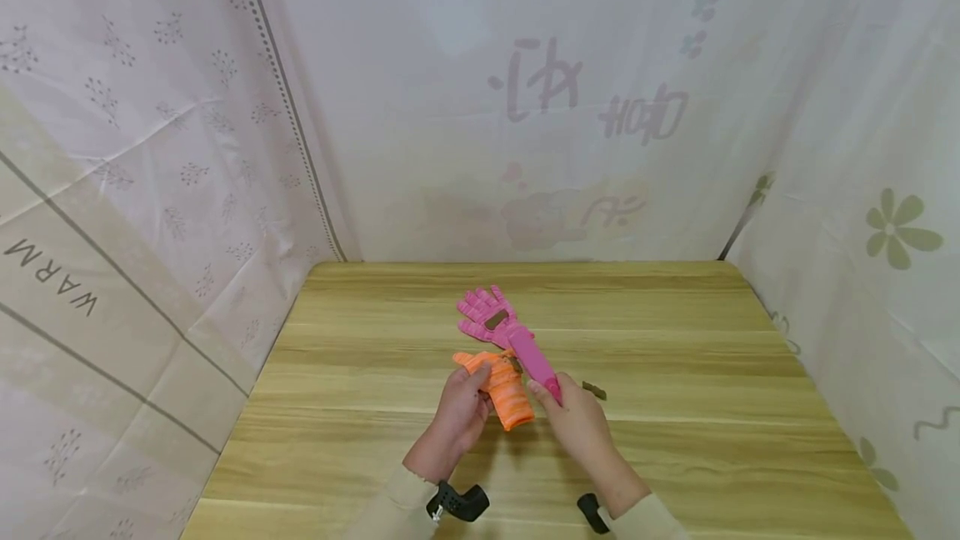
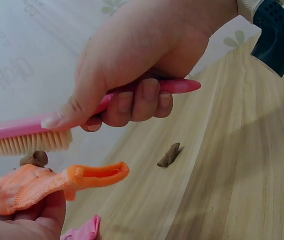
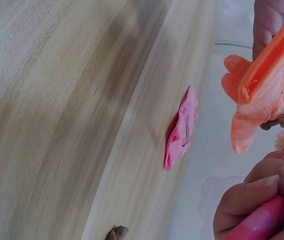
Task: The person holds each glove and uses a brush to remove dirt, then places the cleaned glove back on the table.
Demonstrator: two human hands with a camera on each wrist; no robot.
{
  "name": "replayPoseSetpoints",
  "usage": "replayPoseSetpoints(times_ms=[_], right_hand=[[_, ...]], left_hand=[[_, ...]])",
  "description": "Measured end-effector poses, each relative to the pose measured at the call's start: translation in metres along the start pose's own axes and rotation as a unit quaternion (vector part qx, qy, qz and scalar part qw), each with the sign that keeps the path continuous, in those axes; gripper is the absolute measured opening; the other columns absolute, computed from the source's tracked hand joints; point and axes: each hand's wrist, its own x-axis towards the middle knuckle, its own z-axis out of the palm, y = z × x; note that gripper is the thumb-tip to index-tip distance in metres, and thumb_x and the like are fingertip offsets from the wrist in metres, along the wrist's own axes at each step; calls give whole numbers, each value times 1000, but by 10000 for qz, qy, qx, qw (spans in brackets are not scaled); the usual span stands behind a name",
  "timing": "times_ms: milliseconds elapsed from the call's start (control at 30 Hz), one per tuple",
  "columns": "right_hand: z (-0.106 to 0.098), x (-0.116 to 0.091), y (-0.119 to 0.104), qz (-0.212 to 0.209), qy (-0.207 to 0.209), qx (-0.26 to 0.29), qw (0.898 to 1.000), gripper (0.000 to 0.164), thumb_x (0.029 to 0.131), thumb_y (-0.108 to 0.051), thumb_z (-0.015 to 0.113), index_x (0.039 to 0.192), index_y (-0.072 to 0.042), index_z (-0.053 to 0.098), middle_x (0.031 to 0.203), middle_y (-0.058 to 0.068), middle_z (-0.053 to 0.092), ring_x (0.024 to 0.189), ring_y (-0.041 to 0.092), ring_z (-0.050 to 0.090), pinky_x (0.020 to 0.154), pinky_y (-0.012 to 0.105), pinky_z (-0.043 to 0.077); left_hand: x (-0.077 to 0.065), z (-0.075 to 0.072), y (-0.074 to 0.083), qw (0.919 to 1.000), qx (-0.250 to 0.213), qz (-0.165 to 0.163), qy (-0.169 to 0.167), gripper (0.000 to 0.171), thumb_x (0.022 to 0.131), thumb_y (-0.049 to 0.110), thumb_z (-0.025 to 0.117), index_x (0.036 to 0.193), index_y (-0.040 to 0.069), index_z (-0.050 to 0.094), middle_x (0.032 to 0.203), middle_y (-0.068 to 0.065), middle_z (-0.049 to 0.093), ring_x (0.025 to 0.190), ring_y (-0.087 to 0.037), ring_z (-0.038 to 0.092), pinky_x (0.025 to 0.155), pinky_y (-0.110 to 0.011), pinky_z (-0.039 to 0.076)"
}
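My left hand (image 1: 461, 411) grips a small orange striped knit glove (image 1: 504, 390), its cuff opening toward me. On the glove sits a brown, clay-like lump (image 2: 35, 158). My right hand (image 1: 581, 423) holds a pink-handled brush (image 1: 534, 361), fingers curled round the handle. In the left wrist view its pale bristles (image 2: 34, 143) point down at the lump, close enough that I cannot tell whether they touch it. Beyond the orange glove, a pink knit glove (image 1: 476, 328) lies flat with a brown strip (image 1: 497, 320) on it.
A loose brown piece (image 1: 594, 390) lies on the wooden table (image 1: 360, 407), right of the brush. Printed cloth (image 1: 420, 148) hangs behind the table and along both sides. Black bands (image 1: 459, 503) are worn on both wrists.
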Motion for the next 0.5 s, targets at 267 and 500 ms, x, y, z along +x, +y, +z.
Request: replayPoseSetpoints(times_ms=[267,500], right_hand=[[1,-2,-2,48,73,251,9996,46,99,-55,57,88,-11,54,64,-2,42,54,11,36,48,23,28],[4,-5,-2,-122,-82,421,9990,44,100,-52,56,85,-11,54,64,-2,43,54,10,37,46,23,32]], left_hand=[[-1,1,1,9994,-351,36,18,17,109,20,46,112,4,51,95,2,60,89,-8,62,79,-23,55],[-2,1,1,9960,-861,90,-215,12,107,19,51,107,8,54,98,3,61,97,-8,61,90,-26,54]])
